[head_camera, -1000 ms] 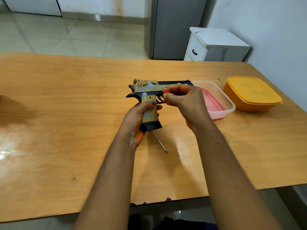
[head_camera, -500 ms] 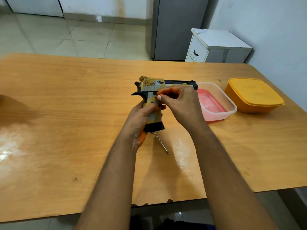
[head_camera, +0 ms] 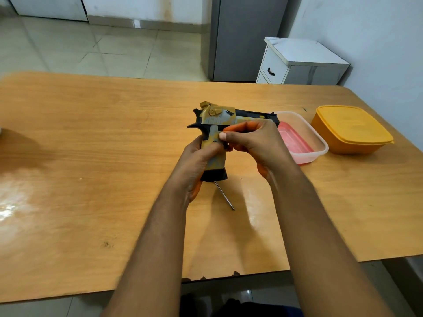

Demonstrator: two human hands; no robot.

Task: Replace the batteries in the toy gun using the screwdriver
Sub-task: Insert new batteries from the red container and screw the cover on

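The toy gun, tan, grey and black, is held upright above the wooden table, barrel pointing right. My left hand wraps the grip from the left. My right hand is closed around the trigger area, thumb pressed on the side of the grip. A screwdriver lies on the table just below the gun's black base; only its metal shaft shows, the handle is hidden behind the gun and my left hand. No batteries are in view.
A clear plastic box with a red lid inside it stands right of the gun. A closed orange container is further right, near the wall. A white drawer cabinet and a grey cabinet stand beyond the table.
My right thumb and fingers have slid left along the gun, from the trigger guard onto the upper grip. The gun has shifted slightly; the screwdriver has not moved.
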